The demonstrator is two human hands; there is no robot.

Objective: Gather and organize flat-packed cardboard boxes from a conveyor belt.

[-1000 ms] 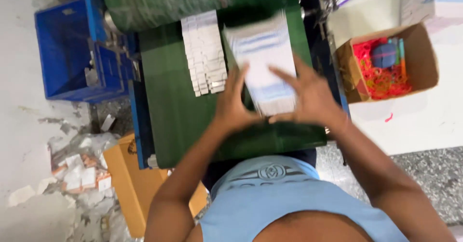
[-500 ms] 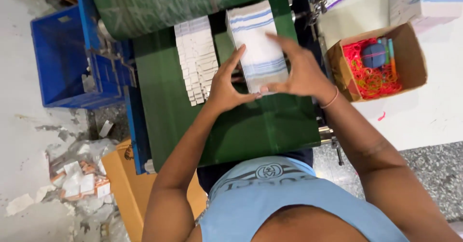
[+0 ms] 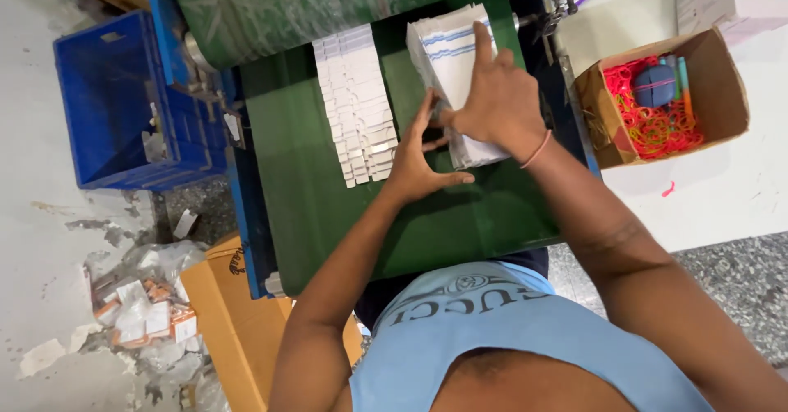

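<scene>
On the green surface [image 3: 328, 215], the white blue-striped stack of flat cartons [image 3: 451, 59], lifted moments ago, now lies pressed under the flat right hand [image 3: 492, 100], left hand [image 3: 419, 162] bracing its near edge.

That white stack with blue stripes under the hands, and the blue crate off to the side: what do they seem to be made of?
The striped stack looks like thin matte card or paper: flat sheets, fanned edges. The right hand presses on it; the left hand braces its near edge. The blue crate seems moulded plastic: even colour, rigid ribbed walls, slight sheen. Neither can be confirmed by look alone.
</scene>
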